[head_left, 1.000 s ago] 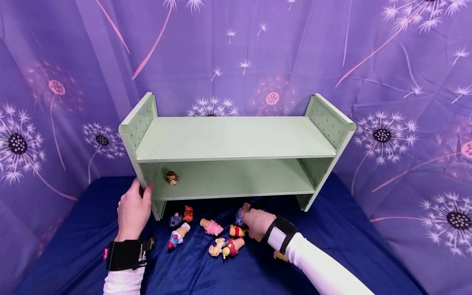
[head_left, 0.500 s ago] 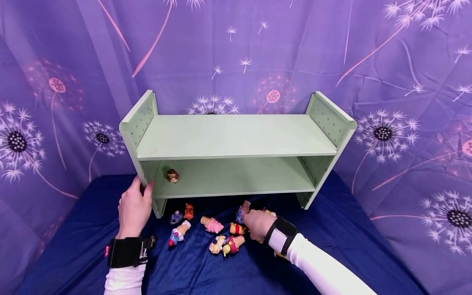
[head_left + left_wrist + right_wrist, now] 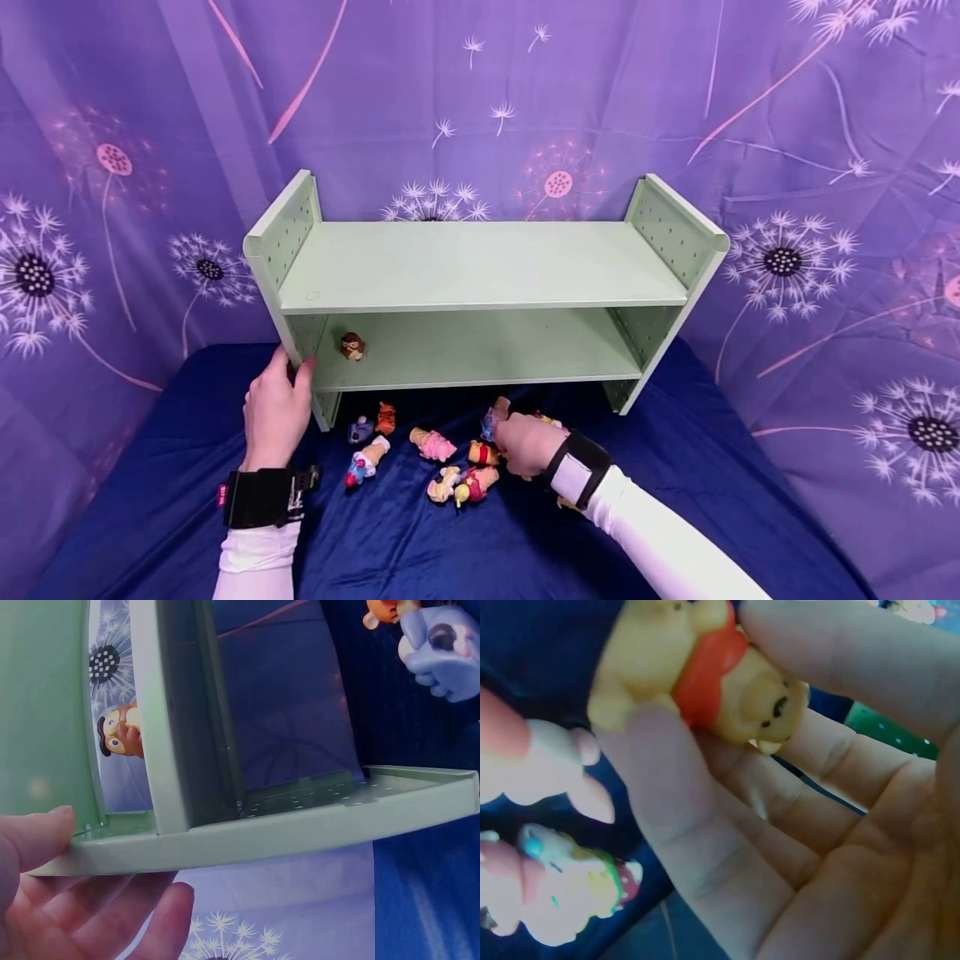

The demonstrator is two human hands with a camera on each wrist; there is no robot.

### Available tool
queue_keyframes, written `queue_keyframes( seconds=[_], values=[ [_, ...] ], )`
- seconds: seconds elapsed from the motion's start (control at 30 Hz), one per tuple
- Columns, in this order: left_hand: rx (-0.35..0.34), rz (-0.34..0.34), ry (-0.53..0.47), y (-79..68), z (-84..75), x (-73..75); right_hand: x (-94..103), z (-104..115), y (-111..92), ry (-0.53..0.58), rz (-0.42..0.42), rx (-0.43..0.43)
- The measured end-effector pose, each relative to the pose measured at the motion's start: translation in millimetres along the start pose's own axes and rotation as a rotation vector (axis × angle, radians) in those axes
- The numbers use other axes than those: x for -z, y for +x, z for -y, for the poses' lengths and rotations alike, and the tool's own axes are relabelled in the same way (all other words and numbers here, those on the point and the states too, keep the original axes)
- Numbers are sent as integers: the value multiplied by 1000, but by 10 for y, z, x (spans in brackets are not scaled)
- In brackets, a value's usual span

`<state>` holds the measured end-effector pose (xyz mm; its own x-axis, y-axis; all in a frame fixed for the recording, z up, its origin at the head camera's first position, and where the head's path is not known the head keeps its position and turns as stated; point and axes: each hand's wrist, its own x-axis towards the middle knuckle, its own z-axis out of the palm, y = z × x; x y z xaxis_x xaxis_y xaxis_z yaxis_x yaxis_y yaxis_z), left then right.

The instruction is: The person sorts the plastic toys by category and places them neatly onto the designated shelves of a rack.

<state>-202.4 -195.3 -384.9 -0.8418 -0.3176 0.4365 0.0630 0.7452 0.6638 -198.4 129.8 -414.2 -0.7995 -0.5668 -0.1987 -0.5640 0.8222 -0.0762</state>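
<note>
My left hand (image 3: 277, 412) grips the left side panel of a pale green metal shelf unit (image 3: 480, 267). In the left wrist view its thumb (image 3: 41, 838) lies on one face and the fingers are behind the panel. My right hand (image 3: 528, 444) is low among small figurines on the cloth. The right wrist view shows thumb and forefinger pinching a yellow bear figurine (image 3: 720, 682) in a red shirt. A blue figurine with an ice cream cone (image 3: 495, 417) lies by the fingertips. A brown owl figurine (image 3: 352, 346) stands at the left of the lower shelf.
Blue cloth (image 3: 405, 550) covers the surface. In front of the shelf lie a blue-grey figurine (image 3: 360, 430), an orange striped one (image 3: 386, 418), a pink cone figurine (image 3: 432, 445) and several others. A purple dandelion curtain (image 3: 480, 100) hangs behind.
The head view has tilted down slightly, so the scene sits higher in it. Both hands keep their places relative to the shelf and figurines.
</note>
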Motion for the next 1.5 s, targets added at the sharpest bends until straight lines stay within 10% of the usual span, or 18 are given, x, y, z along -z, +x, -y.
queue_keyframes(
  seconds=[0.63,1.17,1.5],
  values=[
    [-4,-21,-4,90,-16,60,777,138,3,168,-313,251],
    [-1,16,-13,3,17,8,941,492,500,221,-567,166],
    [-14,21,-4,14,9,16,1078,716,952,206,-555,46]
  ],
)
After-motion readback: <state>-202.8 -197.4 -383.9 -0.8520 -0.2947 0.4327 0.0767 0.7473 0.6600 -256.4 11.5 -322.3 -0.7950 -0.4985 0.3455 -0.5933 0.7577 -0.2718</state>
